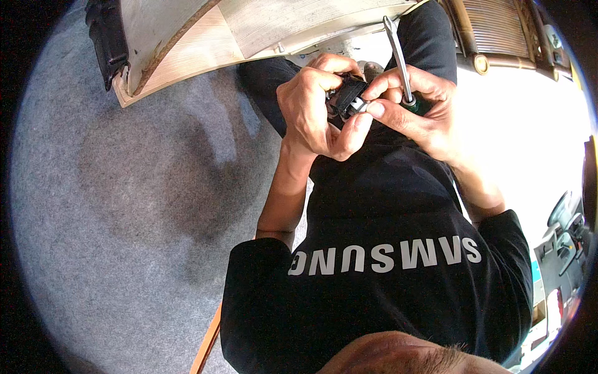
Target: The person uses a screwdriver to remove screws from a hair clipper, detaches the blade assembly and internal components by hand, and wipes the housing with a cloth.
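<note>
Above my lap, my left hand [308, 109] is closed around a small black part [350, 95] with a pale grey or white piece at its near end. I cannot make out what kind of part it is. My right hand [427, 115] pinches at that pale end with thumb and forefinger. A screwdriver [398, 56] is tucked in the same hand, its flat metal shaft pointing up and away and its dark green handle mostly hidden in the palm. Fingers cover much of the black part.
A pale wooden piece of furniture [205, 47] with a curved edge stands ahead, a black object [106, 40] at its left corner. Grey carpet [156, 187] lies to the left. Bamboo furniture [498, 31] is far right, and assorted items [567, 243] sit at the right edge.
</note>
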Motion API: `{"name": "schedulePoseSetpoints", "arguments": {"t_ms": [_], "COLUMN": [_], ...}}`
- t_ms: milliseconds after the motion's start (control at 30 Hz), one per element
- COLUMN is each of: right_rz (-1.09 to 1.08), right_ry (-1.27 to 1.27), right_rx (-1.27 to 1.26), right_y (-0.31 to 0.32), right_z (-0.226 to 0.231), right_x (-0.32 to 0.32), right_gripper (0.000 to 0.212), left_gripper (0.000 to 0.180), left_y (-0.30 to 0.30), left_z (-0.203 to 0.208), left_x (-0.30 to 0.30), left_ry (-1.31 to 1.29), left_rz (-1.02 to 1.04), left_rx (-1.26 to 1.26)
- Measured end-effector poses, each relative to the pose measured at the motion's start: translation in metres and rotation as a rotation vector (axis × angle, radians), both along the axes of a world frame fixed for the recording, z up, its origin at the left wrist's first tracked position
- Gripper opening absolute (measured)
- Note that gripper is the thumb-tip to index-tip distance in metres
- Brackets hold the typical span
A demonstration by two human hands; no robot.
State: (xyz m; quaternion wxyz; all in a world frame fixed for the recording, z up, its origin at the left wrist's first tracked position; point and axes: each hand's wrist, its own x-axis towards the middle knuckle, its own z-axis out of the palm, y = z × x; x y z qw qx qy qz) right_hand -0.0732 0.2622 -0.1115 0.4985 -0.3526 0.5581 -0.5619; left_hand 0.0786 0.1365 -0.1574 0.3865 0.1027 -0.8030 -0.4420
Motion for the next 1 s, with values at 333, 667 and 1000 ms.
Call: {"name": "schedulePoseSetpoints", "arguments": {"t_ms": [333,667,1000], "right_rz": [0.134,0.102,0.278], "right_ry": [0.055,0.226,0.898], "right_rx": [-0.068,-0.096,-0.323], "right_y": [0.001,0.008,0.009], "right_z": [-0.004,0.006,0.02], "right_x": [-0.007,-0.031,-0.052], "right_gripper": [0.018,0.025,0.024], "left_gripper": [0.038,0.036,0.035], "left_y": [0.0,0.008,0.007], "left_z": [0.0,-0.008,-0.006], "left_x": [-0.005,0.009,0.021], "left_ry": [0.126,0.226,0.166], "left_rz": [0.014,-0.045,-0.073], "left_rx": [0.032,0.383,0.521]}}
